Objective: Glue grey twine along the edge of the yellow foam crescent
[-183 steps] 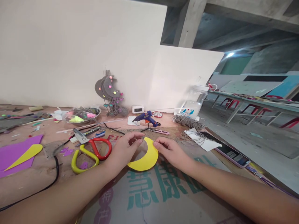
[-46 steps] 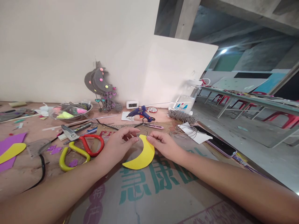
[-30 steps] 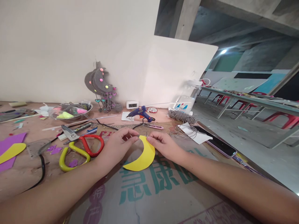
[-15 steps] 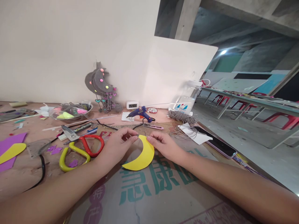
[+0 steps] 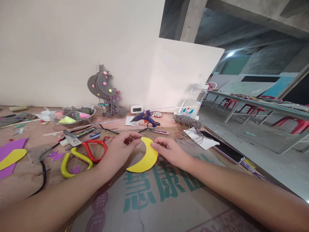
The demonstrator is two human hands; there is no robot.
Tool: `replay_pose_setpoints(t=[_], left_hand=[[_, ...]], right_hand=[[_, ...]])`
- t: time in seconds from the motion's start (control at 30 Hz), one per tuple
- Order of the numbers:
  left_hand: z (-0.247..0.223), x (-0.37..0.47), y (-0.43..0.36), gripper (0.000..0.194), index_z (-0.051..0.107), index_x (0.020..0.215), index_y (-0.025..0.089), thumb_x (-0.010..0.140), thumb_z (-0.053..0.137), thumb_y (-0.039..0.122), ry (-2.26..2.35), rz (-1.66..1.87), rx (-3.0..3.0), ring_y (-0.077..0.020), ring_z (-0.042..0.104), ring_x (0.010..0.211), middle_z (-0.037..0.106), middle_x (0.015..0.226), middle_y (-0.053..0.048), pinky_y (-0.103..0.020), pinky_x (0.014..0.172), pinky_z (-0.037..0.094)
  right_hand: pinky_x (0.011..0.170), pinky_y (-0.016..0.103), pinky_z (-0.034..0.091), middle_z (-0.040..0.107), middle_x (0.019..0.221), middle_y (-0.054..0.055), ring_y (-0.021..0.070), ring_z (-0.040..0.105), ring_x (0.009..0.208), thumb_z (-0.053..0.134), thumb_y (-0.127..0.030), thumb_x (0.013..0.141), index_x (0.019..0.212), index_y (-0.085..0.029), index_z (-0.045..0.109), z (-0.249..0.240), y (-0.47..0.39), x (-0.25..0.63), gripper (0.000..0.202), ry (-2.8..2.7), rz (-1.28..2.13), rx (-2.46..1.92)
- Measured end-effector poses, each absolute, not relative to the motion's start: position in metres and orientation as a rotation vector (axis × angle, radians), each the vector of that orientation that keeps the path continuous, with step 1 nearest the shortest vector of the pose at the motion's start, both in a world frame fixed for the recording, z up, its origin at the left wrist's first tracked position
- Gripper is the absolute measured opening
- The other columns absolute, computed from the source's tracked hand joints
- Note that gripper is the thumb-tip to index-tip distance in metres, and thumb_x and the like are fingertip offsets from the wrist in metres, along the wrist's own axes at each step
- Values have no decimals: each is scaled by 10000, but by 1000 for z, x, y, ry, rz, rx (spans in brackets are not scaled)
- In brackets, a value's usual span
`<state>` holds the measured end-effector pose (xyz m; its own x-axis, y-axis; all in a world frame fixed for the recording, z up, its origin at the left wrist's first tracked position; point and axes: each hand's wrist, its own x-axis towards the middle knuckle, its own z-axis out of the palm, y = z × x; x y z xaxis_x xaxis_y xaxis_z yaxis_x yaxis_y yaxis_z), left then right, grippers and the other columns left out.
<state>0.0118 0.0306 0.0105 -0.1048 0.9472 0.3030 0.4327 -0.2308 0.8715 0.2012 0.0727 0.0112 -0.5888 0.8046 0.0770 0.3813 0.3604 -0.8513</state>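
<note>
Between my hands is a yellow crescent moon cutout (image 5: pixel 147 158), its curved back to the right and its lower tip pointing left. My left hand (image 5: pixel 123 146) is closed in a pinch at the crescent's upper tip. On the other side, my right hand (image 5: pixel 170 150) pinches the outer edge near the top between thumb and fingers. The cutout is held just over a printed cardboard sheet (image 5: pixel 183 206). Scissors (image 5: pixel 95 151) with one red and one yellow handle lie left of my left hand.
Beyond my hands lie a blue glue gun (image 5: pixel 145 118) and a pink cutter (image 5: pixel 158 131). A bowl (image 5: pixel 72 120) of coloured pieces stands left. Grey yarn (image 5: pixel 189 121), a phone (image 5: pixel 227 149) and a clear jug (image 5: pixel 193 100) are right. Grey moon ornaments (image 5: pixel 103 85) hang by the wall.
The yellow crescent has tilted and shifted slightly up and left, its lower end raised. Both hands keep their hold in nearly the same places.
</note>
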Motion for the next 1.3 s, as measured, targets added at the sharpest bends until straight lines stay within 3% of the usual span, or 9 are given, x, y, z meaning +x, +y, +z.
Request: replay_pose_setpoints(t=[1.3], left_hand=[[9,11,33,237,639,887,203,741,559,372,1508,1334,1619,-162,583,744,666,836,-13,-259,648,453]], right_hand=[[445,197,300,447,558,-35,78,417,483,445,-472,835,674,-163,469,11,72,200,350,-2110,1110,-1024]])
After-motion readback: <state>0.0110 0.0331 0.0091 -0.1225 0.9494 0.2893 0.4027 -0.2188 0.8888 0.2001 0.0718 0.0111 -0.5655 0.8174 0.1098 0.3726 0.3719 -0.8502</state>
